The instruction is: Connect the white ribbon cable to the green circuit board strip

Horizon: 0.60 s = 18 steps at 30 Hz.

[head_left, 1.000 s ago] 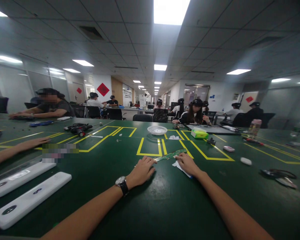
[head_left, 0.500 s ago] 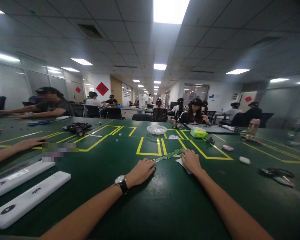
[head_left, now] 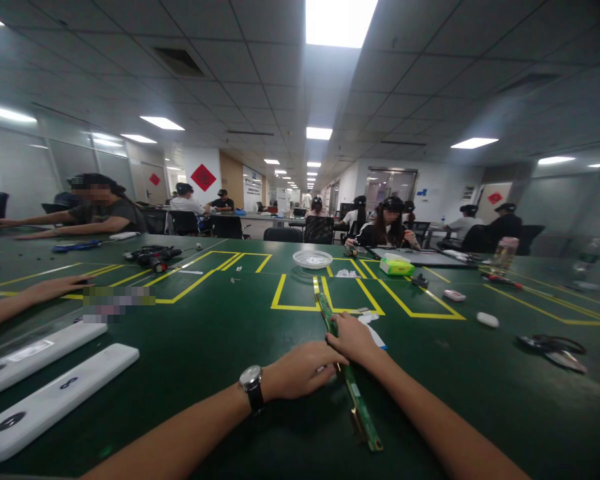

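Observation:
A long narrow green circuit board (head_left: pixel 357 400) lies lengthwise across the middle of the green table, its near end towards me. My left hand (head_left: pixel 307 369), with a watch (head_left: pixel 251 378) on the wrist, has its fingers on the board's middle from the left. My right hand (head_left: pixel 354 339) grips the board from the right, a little further up. Its fingers are closed round the board's edge. White paper scraps (head_left: pixel 373 327) lie just beyond my right hand. A metallic part juts from the left edge of the board's near end.
Two white bars (head_left: pixel 60 400) lie at the left, near another person's hand (head_left: pixel 55 289). Further back are a white round basket (head_left: pixel 313 259), a green tissue pack (head_left: pixel 397 266) and a power tool (head_left: pixel 155 257). A white case (head_left: pixel 488 320) and black-handled tool (head_left: pixel 555 350) lie right.
The board has turned from pointing across the table to pointing towards me. My left hand has moved right and my right hand has moved left and nearer, so they now almost meet.

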Motion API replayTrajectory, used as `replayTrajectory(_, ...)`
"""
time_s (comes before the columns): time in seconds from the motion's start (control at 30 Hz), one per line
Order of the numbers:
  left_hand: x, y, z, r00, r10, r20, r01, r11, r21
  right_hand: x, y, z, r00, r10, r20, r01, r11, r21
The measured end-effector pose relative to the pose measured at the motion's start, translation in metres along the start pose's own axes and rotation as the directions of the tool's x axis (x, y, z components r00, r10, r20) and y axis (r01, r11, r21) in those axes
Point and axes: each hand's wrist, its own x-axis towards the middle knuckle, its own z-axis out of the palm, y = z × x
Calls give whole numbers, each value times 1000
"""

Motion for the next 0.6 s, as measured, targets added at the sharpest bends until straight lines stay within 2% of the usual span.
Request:
replayTrajectory(0.1,-1,-16,-2,980,-157,-125,163,986,41,0,-1,-4,1000,-12,29,11,999,38)
replayTrajectory(0.23,-3,-44,-4,894,-353,-276,362,932,-17,-3,-4,-10,999,-21,24,20,997,72)
replayTrajectory(0.43,-4,-72,-4,796,-528,-297,491,849,-192,-14,-27,-12,991,-134,-2,132,977,168)
replayTrajectory(0.6,-1,-79,-7,750,-585,-310,503,808,-307,-27,-44,-15,956,-292,-14,287,931,223)
